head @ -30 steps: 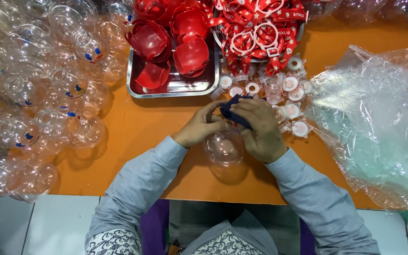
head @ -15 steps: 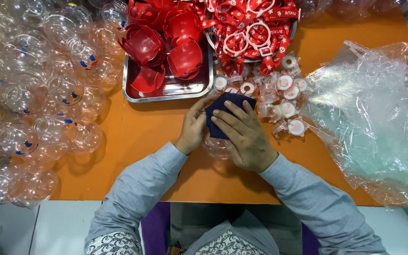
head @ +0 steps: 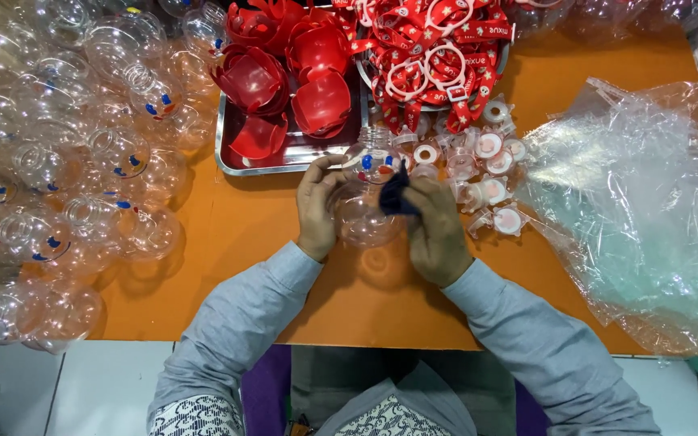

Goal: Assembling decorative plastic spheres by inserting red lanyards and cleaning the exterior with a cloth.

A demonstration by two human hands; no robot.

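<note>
Now the left hand has a steady grip on a clear bottle while the right hand pinches a dark cloth against it, seemingly wiping; next calls for turning the bottle.

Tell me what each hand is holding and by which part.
The left hand holds a clear round bottle by its left side. The right hand pinches a dark blue cloth against the bottle's right side.
</note>
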